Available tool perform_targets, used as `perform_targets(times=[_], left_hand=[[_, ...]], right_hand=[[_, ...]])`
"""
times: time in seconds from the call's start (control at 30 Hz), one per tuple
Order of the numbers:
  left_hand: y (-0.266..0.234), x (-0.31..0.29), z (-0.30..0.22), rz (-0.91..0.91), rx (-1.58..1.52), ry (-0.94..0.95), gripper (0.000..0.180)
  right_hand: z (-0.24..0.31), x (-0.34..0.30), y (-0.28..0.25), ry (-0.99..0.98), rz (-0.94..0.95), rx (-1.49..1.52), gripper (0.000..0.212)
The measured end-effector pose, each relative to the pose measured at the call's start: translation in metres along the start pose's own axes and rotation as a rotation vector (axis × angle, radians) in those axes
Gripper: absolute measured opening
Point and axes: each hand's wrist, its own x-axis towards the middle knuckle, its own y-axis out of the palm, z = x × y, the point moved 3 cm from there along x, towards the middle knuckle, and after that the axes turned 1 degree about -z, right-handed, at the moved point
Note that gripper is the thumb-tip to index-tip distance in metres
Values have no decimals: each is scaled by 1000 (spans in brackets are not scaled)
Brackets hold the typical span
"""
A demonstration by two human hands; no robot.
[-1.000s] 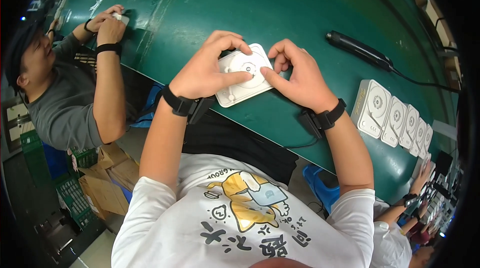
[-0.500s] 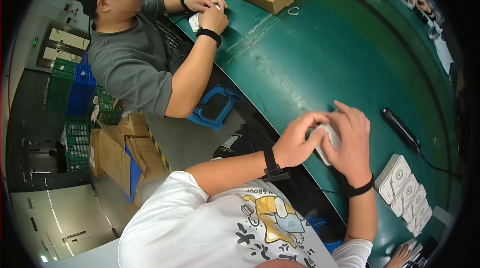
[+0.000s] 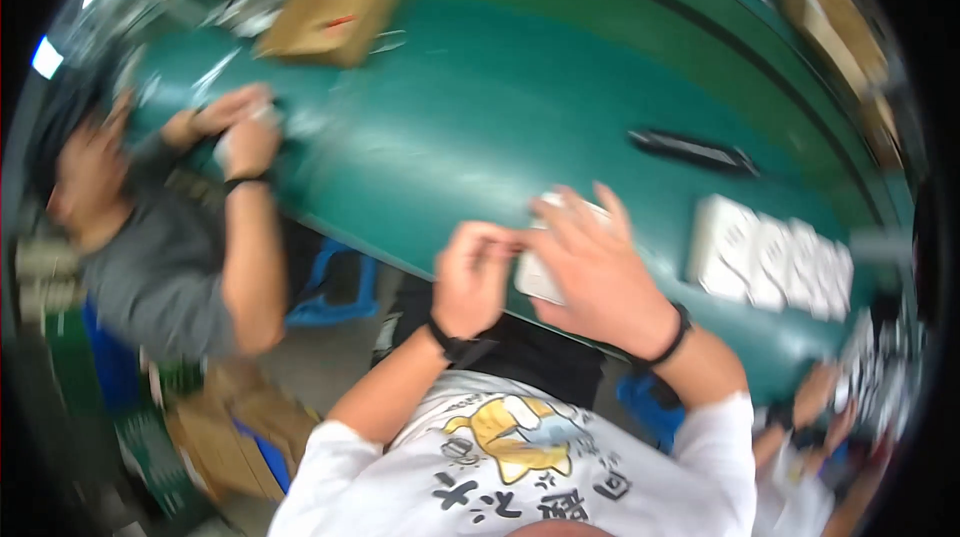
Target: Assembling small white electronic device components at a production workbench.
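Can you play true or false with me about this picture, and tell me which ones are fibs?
1. The right hand is over a white device. True.
2. A red thing lies in the cardboard box. True.
3. The black tool is in that box too. False: it lies on the green table.
4. More white devices are lined up on the right. True.
5. The wearer's shirt is all black. False: it is white with a picture.
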Motion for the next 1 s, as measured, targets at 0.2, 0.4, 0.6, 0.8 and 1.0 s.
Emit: perform_targets(times=[0.2,0.4,0.6,0.8,1.0], left_hand=[[-7,-9,8,-30,24,43,8],[3,-12,7,25,40,77,9],[-4,-10,14,13,19,73,12],[-5,-8,20,49,34,145,15],[-4,-11,19,69,46,187,19]], right_hand=[[-31,-8,-6,86,-72,-25,59],[-48,-23,0,174,-19,-127,38],[-70,-47,9,145,-154,-277,27],[-71,-72,0,274,-165,-297,29],[-52,-97,-11,442,-179,-244,42]])
